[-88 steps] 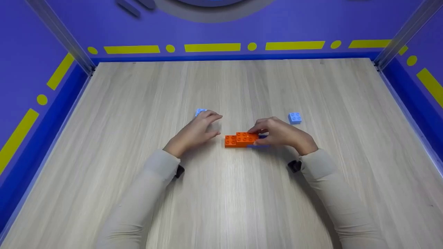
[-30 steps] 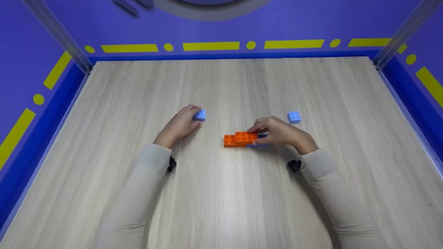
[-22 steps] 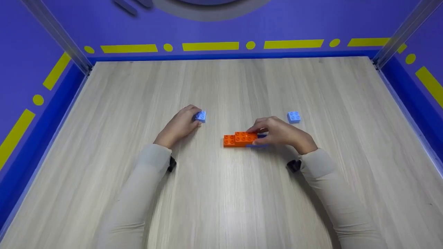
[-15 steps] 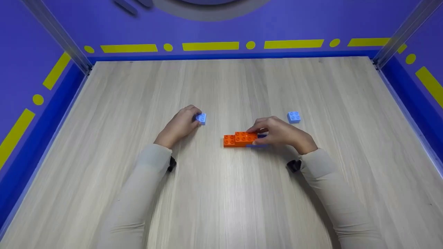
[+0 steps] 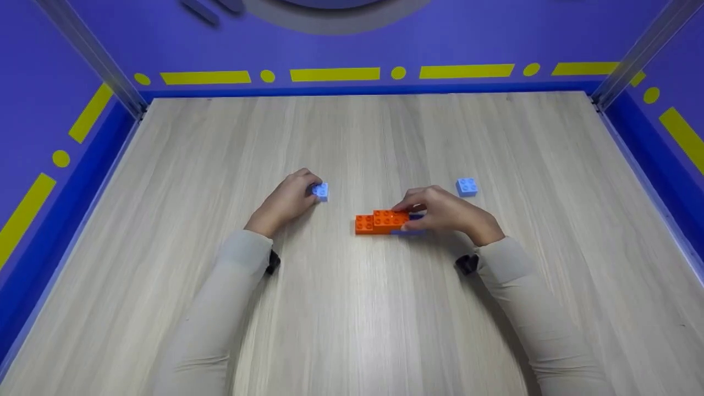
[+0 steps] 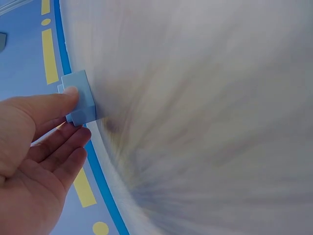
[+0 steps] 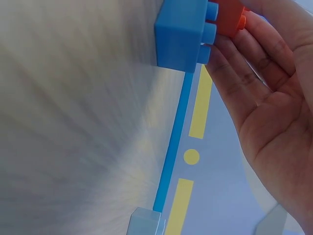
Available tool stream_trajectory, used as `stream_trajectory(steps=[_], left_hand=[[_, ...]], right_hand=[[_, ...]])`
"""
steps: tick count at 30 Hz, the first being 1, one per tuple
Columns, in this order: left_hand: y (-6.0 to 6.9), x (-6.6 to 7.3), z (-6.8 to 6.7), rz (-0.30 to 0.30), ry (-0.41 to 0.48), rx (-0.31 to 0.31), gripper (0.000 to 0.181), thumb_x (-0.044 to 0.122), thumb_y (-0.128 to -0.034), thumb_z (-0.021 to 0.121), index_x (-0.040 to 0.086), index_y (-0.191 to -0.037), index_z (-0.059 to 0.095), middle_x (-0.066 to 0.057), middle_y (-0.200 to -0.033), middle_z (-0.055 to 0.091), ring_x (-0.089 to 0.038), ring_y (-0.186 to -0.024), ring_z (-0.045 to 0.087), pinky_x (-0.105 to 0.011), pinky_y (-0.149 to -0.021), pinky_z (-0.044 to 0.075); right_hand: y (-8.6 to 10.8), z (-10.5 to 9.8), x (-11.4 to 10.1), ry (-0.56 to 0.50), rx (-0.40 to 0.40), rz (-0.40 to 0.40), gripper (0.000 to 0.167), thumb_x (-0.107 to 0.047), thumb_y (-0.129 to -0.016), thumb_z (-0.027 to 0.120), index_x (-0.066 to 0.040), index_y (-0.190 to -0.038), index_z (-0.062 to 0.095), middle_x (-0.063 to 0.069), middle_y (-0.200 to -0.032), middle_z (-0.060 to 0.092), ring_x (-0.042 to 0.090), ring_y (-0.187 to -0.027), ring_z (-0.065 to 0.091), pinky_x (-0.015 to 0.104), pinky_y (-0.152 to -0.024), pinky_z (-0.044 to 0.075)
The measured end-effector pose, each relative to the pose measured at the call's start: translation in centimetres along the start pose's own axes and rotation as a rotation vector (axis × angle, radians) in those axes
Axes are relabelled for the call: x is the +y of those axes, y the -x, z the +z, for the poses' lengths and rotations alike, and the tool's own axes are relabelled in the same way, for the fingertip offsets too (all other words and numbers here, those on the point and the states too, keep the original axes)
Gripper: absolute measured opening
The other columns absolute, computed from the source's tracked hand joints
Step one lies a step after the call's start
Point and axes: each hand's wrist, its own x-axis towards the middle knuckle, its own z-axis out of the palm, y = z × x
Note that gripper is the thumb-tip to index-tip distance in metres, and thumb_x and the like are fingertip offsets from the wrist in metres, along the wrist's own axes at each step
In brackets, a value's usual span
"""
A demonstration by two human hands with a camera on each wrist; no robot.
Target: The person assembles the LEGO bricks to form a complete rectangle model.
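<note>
My left hand (image 5: 289,198) pinches a light blue building brick (image 5: 322,191) between thumb and fingers, left of the middle. In the left wrist view the thumb presses one face of this light blue brick (image 6: 80,98). My right hand (image 5: 443,212) grips a small stack of bricks at the centre, fingers on the far side and thumb on the near side. An orange brick (image 5: 389,219) forms its top, bridging a lower orange brick (image 5: 364,224) and a darker blue brick (image 7: 181,34). The hand covers part of the blue brick in the head view.
A second light blue brick (image 5: 467,187) with studs up lies on the wooden table (image 5: 352,308), beyond the right hand. Blue-purple panels (image 5: 341,55) with yellow marks stand along the back and both sides of the table.
My left hand has moved left, taken hold of the light blue brick and shifted it slightly toward me. The right hand keeps its grip on the stack, which stays in place.
</note>
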Motion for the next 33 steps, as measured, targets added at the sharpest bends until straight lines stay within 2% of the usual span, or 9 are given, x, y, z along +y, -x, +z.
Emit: stream_trajectory(steps=[7,12,33], left_hand=[[0.1,-0.1,0.0,0.016,0.009,-0.007,0.034,0.006,-0.0918,0.06,-0.002,-0.124,0.06,-0.014,-0.124,0.057,-0.027,-0.119,0.056,-0.037,-0.105,0.043],[0.2,0.0,0.0,0.034,0.023,0.001,0.033,0.007,-0.0899,0.063,-0.002,-0.122,0.062,-0.013,-0.121,0.058,-0.026,-0.115,0.057,-0.037,-0.102,0.045],[0.8,1.6,0.1,0.071,0.08,-0.02,0.03,0.011,-0.0894,0.066,0.004,-0.118,0.063,-0.006,-0.116,0.058,-0.022,-0.113,0.058,-0.035,-0.098,0.048]], right_hand=[[0.0,0.0,0.1,0.003,-0.001,0.004,0.033,-0.013,-0.083,0.074,-0.008,-0.116,0.071,0.005,-0.104,0.066,0.021,-0.103,0.065,0.038,-0.09,0.054],[0.0,0.1,0.2,-0.041,0.008,0.003,0.033,-0.012,-0.082,0.075,-0.008,-0.115,0.071,0.005,-0.104,0.066,0.021,-0.103,0.065,0.039,-0.091,0.053],[-0.1,0.0,0.3,-0.05,0.011,0.0,0.034,-0.013,-0.082,0.076,-0.007,-0.115,0.071,0.006,-0.104,0.066,0.022,-0.102,0.064,0.038,-0.091,0.053]])
